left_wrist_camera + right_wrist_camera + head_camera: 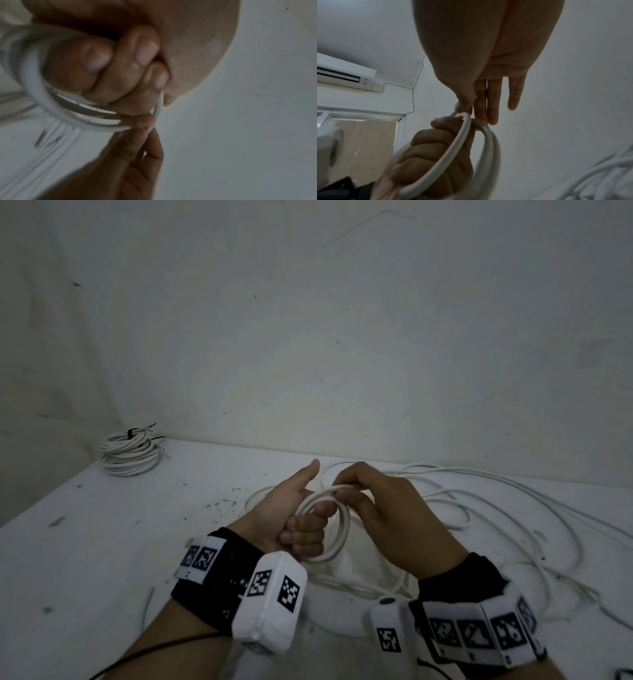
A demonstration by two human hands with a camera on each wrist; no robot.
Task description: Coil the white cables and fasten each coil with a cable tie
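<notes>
White cable (337, 529) loops are clenched in the left hand (294, 518) as an anchor; the next turn is pinched by the right hand (383, 508) for feeding.

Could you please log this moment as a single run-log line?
stage: coiling | left hand: grips coil | right hand: pinches cable at coil top | tied coil: far left | loose cable: right

My left hand (294, 522) sits just left of my right hand (387, 508), a small coil (337, 529) between them. Loose cable (496, 508) sprawls right on the surface (102, 542); tied coils (130, 453) sit far left, against the wall (308, 320).
</notes>
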